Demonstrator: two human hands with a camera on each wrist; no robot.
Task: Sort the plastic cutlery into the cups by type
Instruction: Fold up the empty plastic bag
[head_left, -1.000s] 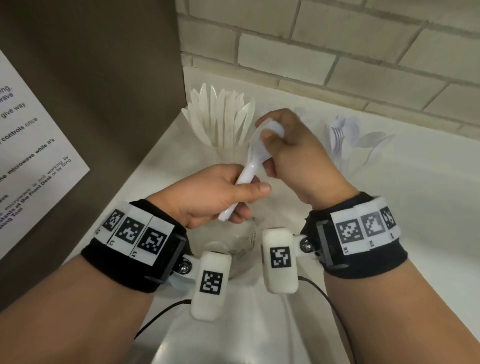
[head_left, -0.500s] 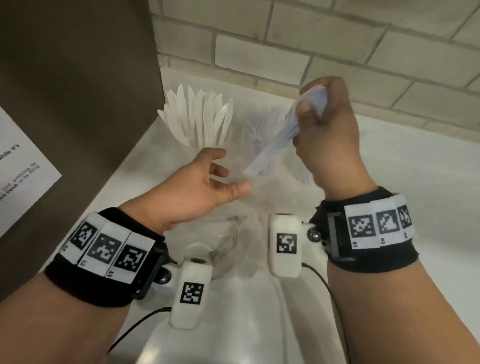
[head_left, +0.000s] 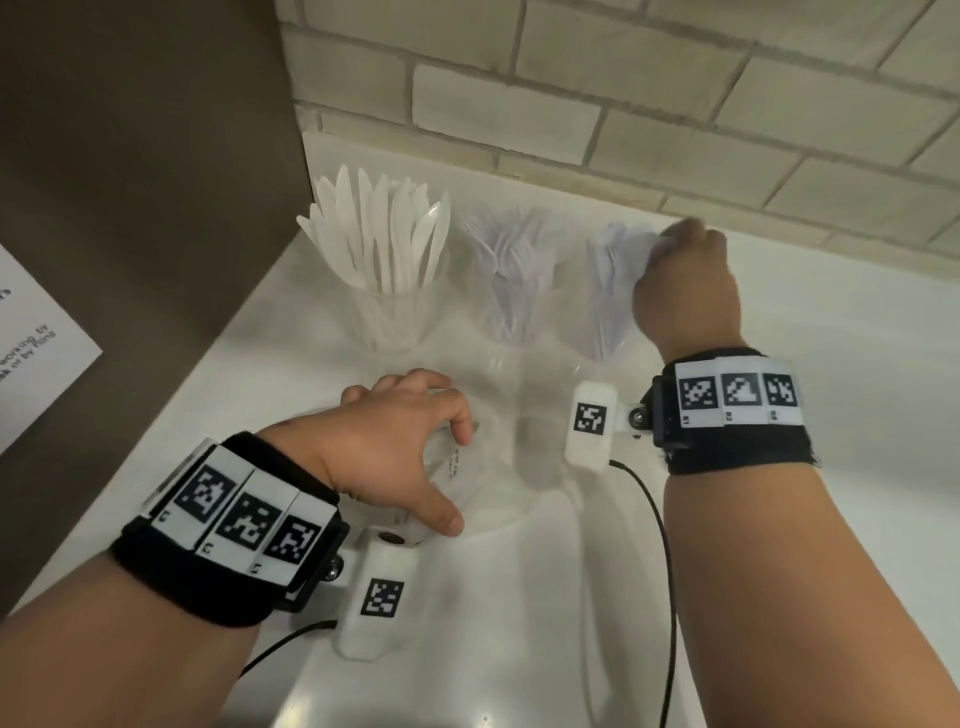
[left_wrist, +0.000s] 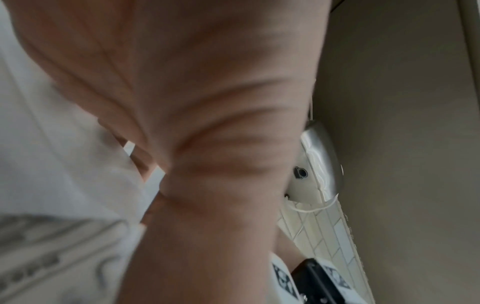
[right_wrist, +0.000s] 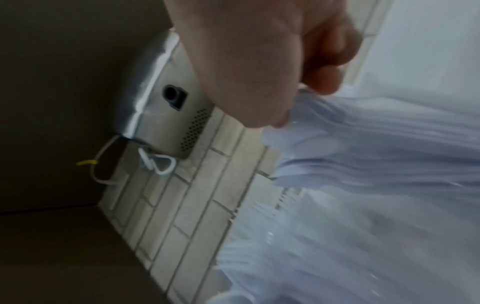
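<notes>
Three clear cups in a row at the back of the white tabletop (head_left: 831, 364), under the tiled wall (head_left: 623, 93): left cup (head_left: 389, 317) packed with white knives (head_left: 384, 234), blades up and fanned; middle cup (head_left: 511, 312) holding pale cutlery (head_left: 511, 244), blurred, seemingly forks; right cup (head_left: 605, 322) holding more pale cutlery, type unclear from the blur. Right hand (head_left: 685, 280) raised over the right cup, fingers curled, pinching the upper end of a pale piece of cutlery (head_left: 657, 247) whose lower part points down into that cup; same pinch visible in the right wrist view, thumb and fingers (right_wrist: 322, 61) closed on the top of the blurred white pieces (right_wrist: 376, 144). Left hand (head_left: 400, 441) nearer, low over a clear plastic container (head_left: 478, 467) on the tabletop, fingers curved around its rim, thumb stretched along the near side, touching the plastic; whether anything lies inside cannot be told. Left wrist view filled by the palm (left_wrist: 207, 123), too blurred for finger detail. Black wristbands with square printed markers on both wrists, white camera pods beneath, a black cable (head_left: 665, 545) trailing from the right one. Brown panel (head_left: 130, 156) to the left with a printed notice (head_left: 31, 343).
</notes>
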